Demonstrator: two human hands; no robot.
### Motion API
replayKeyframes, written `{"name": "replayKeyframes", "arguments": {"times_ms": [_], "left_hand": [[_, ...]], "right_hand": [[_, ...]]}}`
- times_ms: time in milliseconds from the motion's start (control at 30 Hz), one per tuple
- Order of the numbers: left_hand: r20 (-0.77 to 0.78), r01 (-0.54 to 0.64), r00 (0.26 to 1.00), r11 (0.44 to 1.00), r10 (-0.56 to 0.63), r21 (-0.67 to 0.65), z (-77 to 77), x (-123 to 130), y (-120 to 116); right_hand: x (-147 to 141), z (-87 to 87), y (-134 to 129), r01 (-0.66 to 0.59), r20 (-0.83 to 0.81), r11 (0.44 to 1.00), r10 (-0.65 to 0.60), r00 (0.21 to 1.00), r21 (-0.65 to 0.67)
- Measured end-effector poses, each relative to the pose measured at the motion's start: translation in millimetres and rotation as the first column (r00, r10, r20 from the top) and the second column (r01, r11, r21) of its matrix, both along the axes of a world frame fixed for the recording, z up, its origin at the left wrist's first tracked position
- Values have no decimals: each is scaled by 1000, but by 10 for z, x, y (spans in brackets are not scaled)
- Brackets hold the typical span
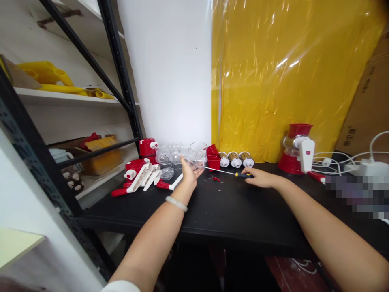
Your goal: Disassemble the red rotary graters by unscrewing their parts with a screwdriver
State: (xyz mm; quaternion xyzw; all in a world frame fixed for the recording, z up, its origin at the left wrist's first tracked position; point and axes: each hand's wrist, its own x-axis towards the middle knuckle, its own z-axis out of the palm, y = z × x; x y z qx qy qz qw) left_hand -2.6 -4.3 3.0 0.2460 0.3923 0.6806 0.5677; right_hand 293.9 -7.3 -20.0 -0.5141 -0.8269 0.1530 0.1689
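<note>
My left hand (189,175), with a pale bangle at the wrist, is closed around a clear plastic part (200,157). In my right hand (261,178) is a screwdriver (240,175) with a black and yellow handle. Its long thin shaft points left, and the tip meets or comes very close to the clear part; exact contact is too small to tell. A small red piece (215,179) and several tiny pale bits lie on the black table (225,215) below the shaft. Left of my left hand lies a white crank with a red handle (165,185).
Clear cups (167,173), red housings (148,148) and white cranks (139,178) crowd the back left. Red boxes (214,157) and several grater drums (235,159) stand behind. An assembled red grater (296,150) and white cables (340,160) are rightward; a shelf rack (121,61) borders the left.
</note>
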Motion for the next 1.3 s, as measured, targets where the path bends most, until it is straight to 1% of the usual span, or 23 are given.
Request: {"name": "replayKeyframes", "arguments": {"times_ms": [67, 133, 233, 267, 367, 433, 533, 667, 733, 800, 900, 1000, 1067, 1133, 1200, 1300], "left_hand": [[-6, -1, 1000, 1000, 1, 3, -6, 2, 4], [-13, 2, 1000, 1000, -2, -4, -16, 7, 9], [-27, 21, 999, 1000, -21, -12, -28, 17, 13], [-30, 27, 999, 1000, -28, -9, -29, 18, 14], [-31, 27, 999, 1000, -27, 2, -26, 13, 15], [-25, 16, 1000, 1000, -16, -5, -22, 4, 17], [-19, 12, 1000, 1000, -12, -10, -14, -4, 14], [-34, 11, 999, 1000, -11, -3, -4, 8, -2], [-40, 2, 999, 1000, -2, -3, -6, 17, -5], [-46, 1, 999, 1000, -2, -5, -10, 22, -4], [-57, 0, 998, 1000, 0, 11, 2, 25, -8], [-57, -54, 997, 997, 56, 49, 45, 31, -33], [-68, -99, 992, 993, 104, 71, 72, 38, -51], [-117, -144, 980, 982, 158, 122, 76, 42, -63], [-202, -195, 950, 957, 240, 216, 56, 43, -72], [-357, -236, 857, 899, 371, 368, 15, 41, -95]], "right_hand": [[-2, 2, 4, -9, 45, 999, 8, 999, 32], [-7, -10, 17, -8, 77, 993, -1, 997, 116], [-16, -31, 33, 26, 64, 973, -42, 997, 229], [-20, -34, 30, 32, 46, 972, -44, 998, 232], [-42, -24, -7, 36, -34, 992, -32, 999, 118], [-59, -9, -34, 30, -66, 996, -24, 998, 89], [-69, -2, -34, 1, -46, 991, 5, 999, 133], [-55, -19, 25, -63, 45, 989, 57, 997, 136], [-51, -20, 39, -61, 83, 981, 46, 996, 184], [-48, -15, 35, -39, 80, 975, 22, 997, 217], [-35, -12, 18, -23, 32, 986, 18, 999, 165], [-8, -28, 25, -20, 1, 994, 20, 1000, 103], [10, -44, 43, -18, 5, 992, 18, 1000, 121], [24, -55, 62, -18, 27, 988, 14, 1000, 153], [31, -59, 73, -15, 62, 987, 5, 998, 161], [29, -53, 73, -10, 96, 986, -6, 995, 166]]}}
